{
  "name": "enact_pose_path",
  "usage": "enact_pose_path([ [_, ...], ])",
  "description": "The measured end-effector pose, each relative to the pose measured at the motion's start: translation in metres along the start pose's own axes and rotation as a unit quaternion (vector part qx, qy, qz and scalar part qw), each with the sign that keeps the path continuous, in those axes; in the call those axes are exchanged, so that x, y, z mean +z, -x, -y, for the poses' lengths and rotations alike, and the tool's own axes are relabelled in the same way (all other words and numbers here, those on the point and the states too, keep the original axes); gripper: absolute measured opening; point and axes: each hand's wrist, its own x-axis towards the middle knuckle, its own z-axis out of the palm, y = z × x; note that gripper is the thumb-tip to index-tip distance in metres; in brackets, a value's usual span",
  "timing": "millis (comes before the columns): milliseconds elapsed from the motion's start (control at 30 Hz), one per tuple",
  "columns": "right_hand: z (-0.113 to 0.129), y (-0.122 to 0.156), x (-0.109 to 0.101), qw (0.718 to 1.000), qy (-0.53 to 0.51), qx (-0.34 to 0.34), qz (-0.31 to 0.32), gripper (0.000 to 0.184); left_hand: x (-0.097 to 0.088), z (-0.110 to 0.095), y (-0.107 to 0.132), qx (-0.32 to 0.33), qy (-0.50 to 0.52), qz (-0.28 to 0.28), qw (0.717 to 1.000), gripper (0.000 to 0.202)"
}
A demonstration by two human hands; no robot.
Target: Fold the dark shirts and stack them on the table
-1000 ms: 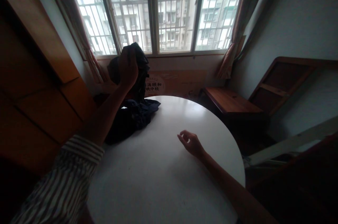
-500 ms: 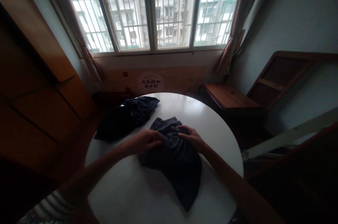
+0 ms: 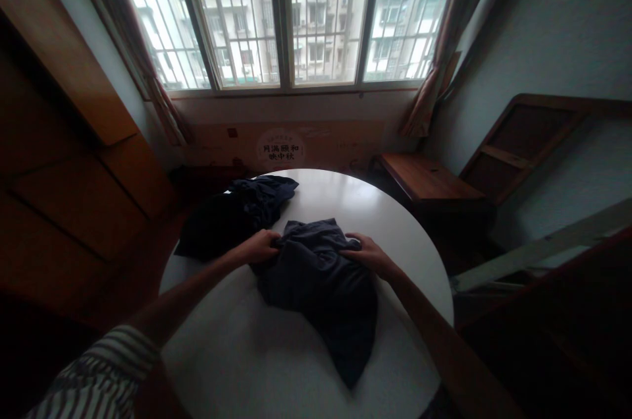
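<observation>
The left hand (image 3: 256, 248) and right hand (image 3: 371, 255) are both extended forward over a round white tabletop (image 3: 237, 340), with the forearms converging toward the centre. A striped shirt sleeve (image 3: 101, 366) covers the left arm up to the forearm; the right forearm is bare. Both hands are in a narrow, curled pose and touch opposite sides of a crumpled dark navy cloth garment (image 3: 316, 287): the left hand at its left edge, the right hand at its upper right. The dim light makes it difficult to determine whether either hand is pinching the fabric or only resting on it.

The garment lies near the middle of the tabletop, with a tapered end pointing toward the near side. A second dark cloth garment (image 3: 232, 218) lies in a heap at the far left of the tabletop, just beside the left hand. Two garments are visible in total.

Beyond the tabletop, a tan cardboard panel (image 3: 326, 142) stands below the barred window (image 3: 281, 17). Its round label (image 3: 279, 150) reads "月满颐和 映中秋". A wooden bench (image 3: 427, 178) stands at the far right.
</observation>
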Motion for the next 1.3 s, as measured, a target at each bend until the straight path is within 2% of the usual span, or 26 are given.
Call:
enact_pose_path([
  [67, 0.006, -0.007, -0.008, 0.999, 0.024, -0.046, -0.008, 0.039, -0.017, -0.006, -0.010, 0.011, 0.020, -0.034, 0.999, 0.028],
  [167, 0.042, -0.025, -0.027, 0.983, 0.075, -0.137, -0.095, 0.030, -0.057, -0.021, -0.036, 0.035, 0.010, -0.147, 0.989, 0.032],
  [267, 0.103, -0.041, -0.046, 0.930, 0.146, -0.289, -0.172, 0.032, -0.100, -0.049, -0.067, 0.106, -0.021, -0.263, 0.959, 0.034],
  [367, 0.157, -0.034, -0.055, 0.861, 0.200, -0.416, -0.214, 0.034, -0.134, -0.076, -0.087, 0.185, -0.009, -0.355, 0.916, 0.035],
  [433, 0.174, -0.013, -0.052, 0.838, 0.228, -0.445, -0.218, 0.034, -0.147, -0.085, -0.089, 0.200, 0.028, -0.362, 0.910, 0.036],
  [467, 0.175, 0.001, -0.047, 0.840, 0.238, -0.446, -0.199, 0.034, -0.149, -0.085, -0.086, 0.189, 0.053, -0.331, 0.923, 0.037],
  [500, 0.171, 0.018, -0.040, 0.850, 0.244, -0.439, -0.158, 0.033, -0.150, -0.082, -0.081, 0.165, 0.076, -0.274, 0.944, 0.036],
  [567, 0.152, 0.053, -0.020, 0.880, 0.247, -0.405, -0.020, 0.034, -0.142, -0.070, -0.068, 0.092, 0.112, -0.095, 0.985, 0.032],
  [633, 0.125, 0.085, 0.004, 0.891, 0.247, -0.346, 0.161, 0.045, -0.123, -0.053, -0.054, 0.004, 0.130, 0.075, 0.989, 0.031],
  [667, 0.111, 0.098, 0.015, 0.882, 0.254, -0.317, 0.240, 0.054, -0.110, -0.044, -0.047, -0.033, 0.131, 0.118, 0.984, 0.033],
  [700, 0.099, 0.108, 0.025, 0.871, 0.259, -0.292, 0.299, 0.062, -0.096, -0.036, -0.042, -0.060, 0.124, 0.130, 0.982, 0.037],
  [733, 0.088, 0.114, 0.032, 0.864, 0.261, -0.268, 0.338, 0.069, -0.080, -0.029, -0.037, -0.076, 0.106, 0.118, 0.984, 0.042],
  [800, 0.073, 0.114, 0.037, 0.874, 0.258, -0.234, 0.340, 0.068, -0.047, -0.018, -0.030, -0.081, 0.041, 0.061, 0.994, 0.055],
  [867, 0.064, 0.098, 0.030, 0.905, 0.252, -0.219, 0.263, 0.049, -0.019, -0.012, -0.023, -0.076, -0.049, 0.017, 0.996, 0.071],
  [933, 0.056, 0.071, 0.015, 0.923, 0.277, -0.221, 0.150, 0.035, 0.002, -0.011, -0.017, -0.073, -0.131, -0.008, 0.989, 0.080],
  [1000, 0.046, 0.041, -0.002, 0.918, 0.341, -0.197, 0.044, 0.038, 0.013, -0.014, -0.014, -0.063, -0.169, -0.007, 0.984, 0.065],
  [1067, 0.034, 0.017, -0.015, 0.902, 0.407, -0.138, -0.028, 0.051, 0.015, -0.016, -0.014, -0.048, -0.163, 0.002, 0.986, 0.040],
  [1133, 0.023, 0.004, -0.023, 0.897, 0.430, -0.089, -0.045, 0.048, 0.008, -0.017, -0.016, -0.036, -0.129, -0.028, 0.991, 0.031],
  [1200, 0.018, 0.006, -0.025, 0.911, 0.405, -0.073, -0.005, 0.027, -0.006, -0.013, -0.016, -0.028, -0.081, -0.103, 0.991, 0.031],
  [1233, 0.018, 0.011, -0.026, 0.921, 0.381, -0.072, 0.036, 0.019, -0.016, -0.010, -0.015, -0.028, -0.050, -0.141, 0.988, 0.031],
  [1300, 0.023, 0.026, -0.030, 0.933, 0.319, -0.057, 0.154, 0.015, -0.036, 0.000, -0.010, -0.038, 0.020, -0.191, 0.981, 0.032],
])
